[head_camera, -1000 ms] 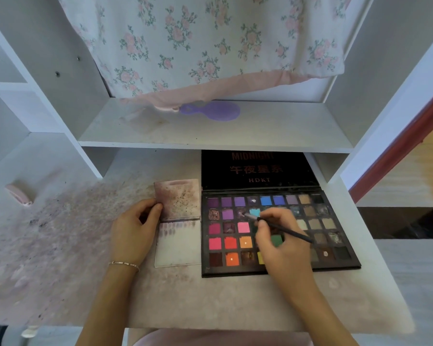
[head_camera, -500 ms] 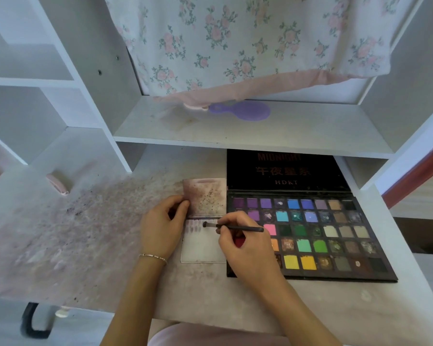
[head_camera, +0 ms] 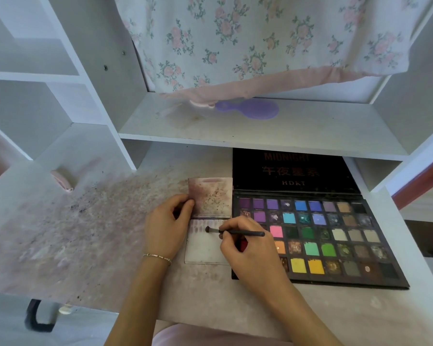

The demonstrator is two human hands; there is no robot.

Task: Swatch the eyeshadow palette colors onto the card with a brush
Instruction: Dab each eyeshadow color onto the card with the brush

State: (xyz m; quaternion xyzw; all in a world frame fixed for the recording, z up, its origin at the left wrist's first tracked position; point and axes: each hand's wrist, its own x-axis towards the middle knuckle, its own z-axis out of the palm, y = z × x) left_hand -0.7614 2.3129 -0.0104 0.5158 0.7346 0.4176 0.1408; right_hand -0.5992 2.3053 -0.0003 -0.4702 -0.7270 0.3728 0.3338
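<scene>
An open black eyeshadow palette (head_camera: 335,236) with several rows of coloured pans lies on the desk, its lid propped up behind. To its left lies a folded card (head_camera: 203,248); the upper leaf is stained purple, the lower leaf carries a row of purple swatches along its top. My right hand (head_camera: 250,253) pinches a thin black brush (head_camera: 235,232), whose tip rests on the lower leaf just right of the swatches. My left hand (head_camera: 166,227) holds the card's left edge, thumb on the upper leaf.
The white desk (head_camera: 98,233) is smeared with purple powder on its left. A pink object (head_camera: 61,179) lies at the back left. A shelf (head_camera: 260,131) overhangs the palette lid and holds a purple hand mirror (head_camera: 253,109); floral cloth (head_camera: 248,46) hangs above.
My right hand carried the brush from the palette's pans left onto the card, and the tip now sits on the lower leaf. The left hand has kept its hold.
</scene>
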